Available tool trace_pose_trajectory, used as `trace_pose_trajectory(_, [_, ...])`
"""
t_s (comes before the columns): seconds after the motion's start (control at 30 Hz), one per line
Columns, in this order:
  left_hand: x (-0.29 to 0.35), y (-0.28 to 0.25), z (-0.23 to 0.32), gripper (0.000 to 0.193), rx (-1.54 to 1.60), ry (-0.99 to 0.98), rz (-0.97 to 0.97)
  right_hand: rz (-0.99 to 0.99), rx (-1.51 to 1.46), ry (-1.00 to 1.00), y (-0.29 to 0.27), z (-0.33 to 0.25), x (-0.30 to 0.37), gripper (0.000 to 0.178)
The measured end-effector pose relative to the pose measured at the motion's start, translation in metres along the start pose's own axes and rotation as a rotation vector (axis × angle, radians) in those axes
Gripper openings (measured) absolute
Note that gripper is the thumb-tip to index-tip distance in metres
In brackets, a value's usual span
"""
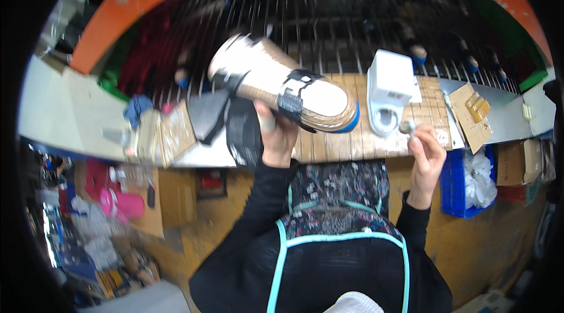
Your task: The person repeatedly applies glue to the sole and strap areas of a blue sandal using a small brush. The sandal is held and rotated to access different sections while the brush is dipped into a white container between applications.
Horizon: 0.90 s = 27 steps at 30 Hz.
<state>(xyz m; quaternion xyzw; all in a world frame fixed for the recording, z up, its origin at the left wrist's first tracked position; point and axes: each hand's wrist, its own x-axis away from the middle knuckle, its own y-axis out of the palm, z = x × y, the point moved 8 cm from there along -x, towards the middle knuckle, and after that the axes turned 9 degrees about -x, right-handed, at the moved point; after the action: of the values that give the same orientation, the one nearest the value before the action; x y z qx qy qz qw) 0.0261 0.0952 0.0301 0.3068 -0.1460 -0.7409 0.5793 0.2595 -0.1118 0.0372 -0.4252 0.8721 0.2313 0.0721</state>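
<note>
My left hand (277,137) grips a sandal (282,87) from below and lifts it over the bench, tilted. Black straps cross its pale body, a tan ridged band runs along its edge, and blue shows at the right end. Motion blurs part of it. To the right, my right hand (427,154) is closed in a pinch on a small greyish tool (406,127), whose kind I cannot make out. That hand is just right of a white dispenser (392,75) with a round cup at its front.
Beyond the bench (352,147) runs a dark rack of metal bars (305,25), with several blue-ended pieces on it. Cardboard (470,119) with a yellowish block lies at right. A blue crate (452,187) holds clear plastic bags. Dark pads (244,137) lie left; a pink container (120,204) stands lower left.
</note>
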Motion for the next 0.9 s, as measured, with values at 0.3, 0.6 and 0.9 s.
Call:
trace_pose_trajectory(0.3, [-0.021, 0.025, 0.009, 0.065, -0.607, -0.038, -0.365, 0.035, 0.27, -0.285, 0.033, -0.035, -0.027, 0.017])
trace_pose_trajectory(0.6, [0.04, 0.055, 0.056, 0.026, -0.946, 1.123, -0.305, -0.008, 0.649, -0.68, 0.09, -0.071, -0.061, 0.02])
trace_pose_trajectory(0.9, [0.046, 0.058, 0.055, 0.027, -1.026, 1.169, -0.344, -0.088, 0.791, -0.816, 0.103, -0.068, -0.052, 0.022])
